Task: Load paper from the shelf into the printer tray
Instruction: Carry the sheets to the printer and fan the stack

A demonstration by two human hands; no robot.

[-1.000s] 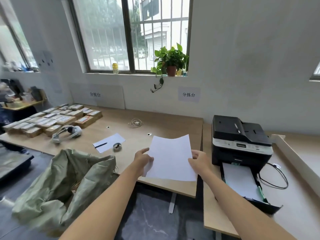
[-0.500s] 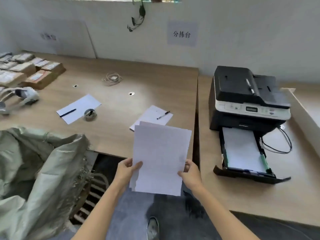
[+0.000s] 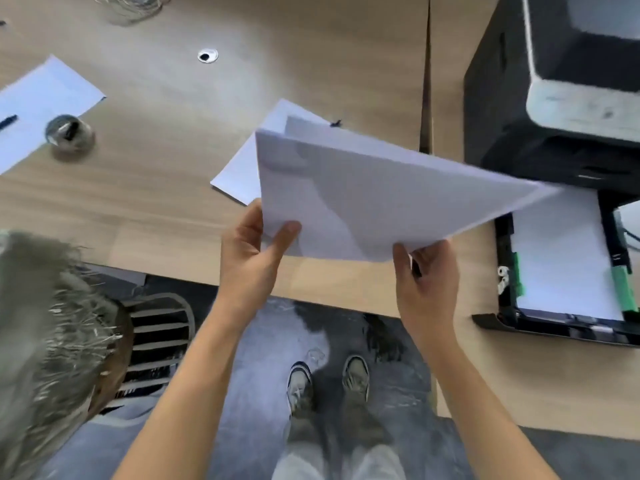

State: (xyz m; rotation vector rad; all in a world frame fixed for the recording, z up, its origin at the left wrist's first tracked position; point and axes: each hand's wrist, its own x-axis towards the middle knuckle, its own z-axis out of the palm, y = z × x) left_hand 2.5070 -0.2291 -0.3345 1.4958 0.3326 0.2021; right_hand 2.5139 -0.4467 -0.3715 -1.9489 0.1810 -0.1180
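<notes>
I hold a thin stack of white paper (image 3: 374,195) over the front edge of the wooden table (image 3: 145,202). My left hand (image 3: 252,251) grips its near left corner and my right hand (image 3: 426,275) grips its near right corner. The stack is tilted, its far right corner reaching over the left edge of the printer tray (image 3: 505,271). The tray is pulled out from the black printer (image 3: 554,98) at the right and holds white sheets (image 3: 568,258) between green guides.
A loose sheet (image 3: 239,168) with a pen tip lies on the table behind the stack. Another sheet (image 3: 45,95) with a pen and a tape roll (image 3: 69,133) lie at the left. A grey-green sack (image 3: 45,341) stands at the lower left. My shoes (image 3: 325,382) are on the floor below.
The view has tipped down and moved closer. The paper stack has turned from upright to nearly flat and swung right, its corner now over the tray.
</notes>
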